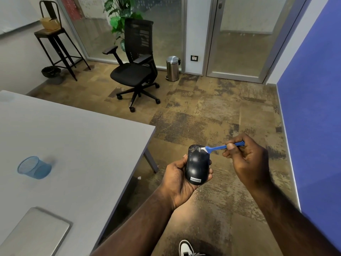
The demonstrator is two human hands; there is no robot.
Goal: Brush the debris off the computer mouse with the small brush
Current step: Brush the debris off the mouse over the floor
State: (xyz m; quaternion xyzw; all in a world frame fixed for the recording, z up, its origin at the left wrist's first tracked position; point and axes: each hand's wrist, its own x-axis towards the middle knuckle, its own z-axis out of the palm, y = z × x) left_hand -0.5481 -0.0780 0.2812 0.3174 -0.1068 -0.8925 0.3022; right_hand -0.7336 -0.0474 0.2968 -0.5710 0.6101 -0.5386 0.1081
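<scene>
A black computer mouse (197,164) with a Lenovo label rests in my left hand (178,182), held over the carpet to the right of the table. Pale specks of debris lie on its front left part. My right hand (245,159) pinches a small blue brush (219,147) by its handle. The brush's white bristles touch the top front of the mouse near the scroll wheel. A second tuft of blue bristles sticks out past my thumb.
A grey table (73,145) fills the left, bearing a blue mesh cup (34,168) on its side and a closed silver laptop (35,233). A black office chair (136,71), a steel bin (172,68), a stool and a blue wall panel (313,108) surround the carpet. My white shoe (187,248) shows below.
</scene>
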